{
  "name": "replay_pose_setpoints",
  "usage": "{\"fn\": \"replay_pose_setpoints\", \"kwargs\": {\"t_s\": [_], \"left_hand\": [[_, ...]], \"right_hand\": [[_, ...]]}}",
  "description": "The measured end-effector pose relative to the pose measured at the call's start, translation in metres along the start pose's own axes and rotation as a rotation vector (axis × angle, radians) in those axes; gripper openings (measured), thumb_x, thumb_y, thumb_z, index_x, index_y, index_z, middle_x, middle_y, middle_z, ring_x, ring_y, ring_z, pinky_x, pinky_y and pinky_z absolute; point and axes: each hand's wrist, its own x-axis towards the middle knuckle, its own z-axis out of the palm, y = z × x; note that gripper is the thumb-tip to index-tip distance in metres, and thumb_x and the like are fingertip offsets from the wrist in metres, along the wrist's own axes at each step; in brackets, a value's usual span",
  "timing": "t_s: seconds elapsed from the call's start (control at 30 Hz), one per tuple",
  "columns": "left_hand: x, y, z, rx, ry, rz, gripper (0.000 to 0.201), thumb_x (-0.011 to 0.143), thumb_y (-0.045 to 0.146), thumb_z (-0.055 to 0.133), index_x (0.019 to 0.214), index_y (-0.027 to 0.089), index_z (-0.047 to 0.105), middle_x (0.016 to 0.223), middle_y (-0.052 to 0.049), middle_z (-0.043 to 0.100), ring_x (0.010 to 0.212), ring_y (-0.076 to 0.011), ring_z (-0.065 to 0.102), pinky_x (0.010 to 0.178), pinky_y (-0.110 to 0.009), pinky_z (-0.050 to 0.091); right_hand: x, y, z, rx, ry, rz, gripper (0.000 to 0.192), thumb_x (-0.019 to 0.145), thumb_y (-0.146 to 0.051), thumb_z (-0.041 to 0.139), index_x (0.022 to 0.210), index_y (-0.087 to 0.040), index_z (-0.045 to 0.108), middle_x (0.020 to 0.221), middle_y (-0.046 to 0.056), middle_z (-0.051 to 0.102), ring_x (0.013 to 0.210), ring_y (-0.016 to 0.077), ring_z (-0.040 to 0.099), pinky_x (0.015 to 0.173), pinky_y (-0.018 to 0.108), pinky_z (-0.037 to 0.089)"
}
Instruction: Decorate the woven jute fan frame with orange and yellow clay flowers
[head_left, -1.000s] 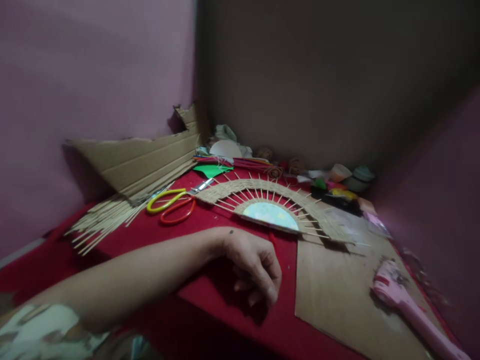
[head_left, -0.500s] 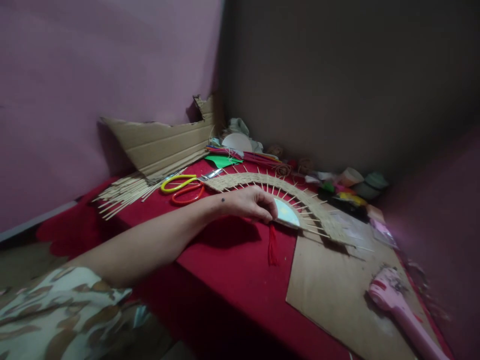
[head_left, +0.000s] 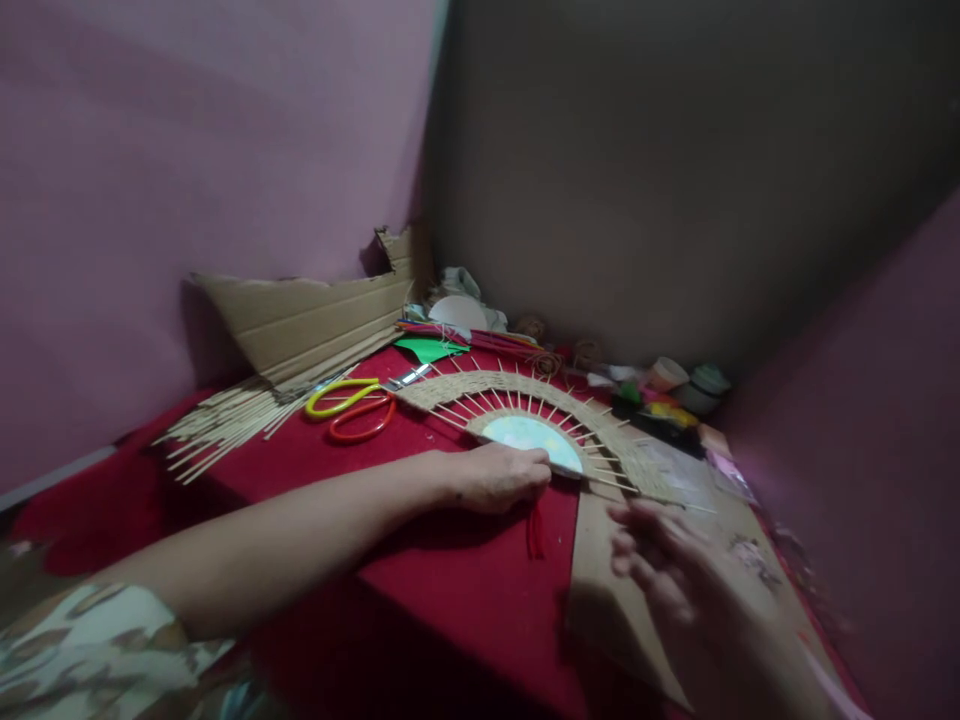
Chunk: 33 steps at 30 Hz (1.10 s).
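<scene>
A half-round woven fan piece point(head_left: 517, 395) of tan strips on thin sticks lies on the red cloth point(head_left: 420, 560), with a pale blue half-disc point(head_left: 536, 438) at its centre. My left hand point(head_left: 499, 475) rests at the lower edge of that half-disc, fingers curled against it. A red tassel point(head_left: 535, 530) hangs just below the hand. My right hand point(head_left: 675, 580), blurred, hovers with spread fingers over the brown cardboard sheet point(head_left: 600, 590), holding nothing.
Yellow and orange scissors point(head_left: 349, 408) lie left of the fan. A bundle of thin sticks point(head_left: 225, 425) and a torn cardboard piece point(head_left: 307, 315) sit at the left by the pink wall. Coloured craft bits and small cups point(head_left: 679, 385) crowd the back corner.
My left hand slid back a little along the half-disc's edge. My right hand came into view over the cardboard, covering the pink tool seen before. The camera shifted.
</scene>
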Motion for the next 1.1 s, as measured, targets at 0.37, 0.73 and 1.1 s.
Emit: {"fn": "replay_pose_setpoints", "kwargs": {"t_s": [0.37,0.73,1.1], "left_hand": [[-0.006,0.018,-0.025,-0.300,-0.031,0.030,0.009,0.088,0.010,0.047,0.086,0.017,0.053,0.076,-0.001,0.060,0.068,-0.0091,0.056,0.064,-0.020,0.045],[-0.041,0.041,-0.035,-0.397,-0.306,-0.102,0.010,0.087,0.023,0.049,0.084,0.016,0.056,0.074,-0.001,0.059,0.069,-0.0127,0.054,0.063,-0.021,0.043],[-0.044,0.036,-0.025,-0.241,-0.398,-0.167,0.026,0.088,0.040,0.048,0.090,0.018,0.062,0.084,-0.004,0.062,0.076,-0.0161,0.056,0.067,-0.022,0.043]], "right_hand": [[0.066,0.006,0.084,0.193,0.153,0.431,0.016,0.092,-0.014,0.035,0.087,-0.016,0.050,0.066,0.002,0.060,0.059,0.0153,0.065,0.056,0.028,0.058],[0.016,0.011,0.085,0.252,0.151,0.408,0.023,0.087,-0.014,0.035,0.099,-0.002,0.052,0.088,0.021,0.065,0.082,0.0241,0.069,0.072,0.039,0.056],[-0.065,-0.043,-0.084,-1.786,0.524,-0.505,0.028,0.082,-0.033,0.051,0.103,-0.017,0.063,0.093,0.014,0.064,0.085,0.0269,0.056,0.077,0.041,0.042]]}}
